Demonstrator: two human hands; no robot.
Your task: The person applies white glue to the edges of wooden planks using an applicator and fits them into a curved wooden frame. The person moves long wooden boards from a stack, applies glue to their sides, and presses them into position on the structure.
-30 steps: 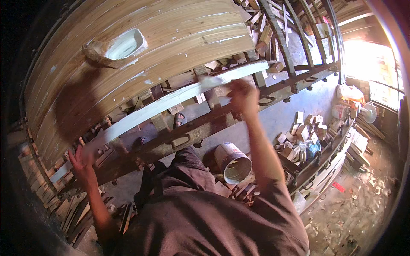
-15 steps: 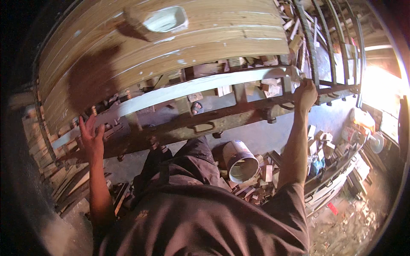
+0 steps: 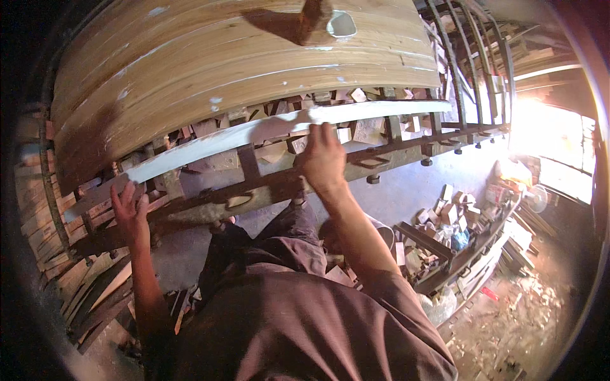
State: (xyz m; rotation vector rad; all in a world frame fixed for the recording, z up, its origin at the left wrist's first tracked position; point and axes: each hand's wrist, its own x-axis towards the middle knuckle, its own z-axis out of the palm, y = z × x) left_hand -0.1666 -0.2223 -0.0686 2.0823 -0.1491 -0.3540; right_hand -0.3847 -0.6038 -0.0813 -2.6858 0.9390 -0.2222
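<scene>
A long, narrow strip with a white-coated face (image 3: pixel 210 143) lies across the metal rack (image 3: pixel 273 202), in front of the wide wooden panel (image 3: pixel 190 82). My right hand (image 3: pixel 323 162) is closed at the strip's middle. A small whitish thing shows at its fingertips, but I cannot make out what it is. At the strip's left part, my left hand (image 3: pixel 131 206) has its fingers spread, touching or very close to the strip. A white tub (image 3: pixel 342 24) sits on the panel, beside a brown upright piece (image 3: pixel 314 22) whose kind is unclear.
Wood offcuts (image 3: pixel 356 130) show under the rack. Metal bars (image 3: pixel 467 63) rise at the far right. A pale bucket (image 3: pixel 376 232) is partly hidden by my right arm. More wood blocks (image 3: pixel 450 213) lie on the floor at right, near shavings (image 3: pixel 515 305).
My right hand has moved left along the strip, from its right end to its middle. My left hand stays near the left end. The view has shifted.
</scene>
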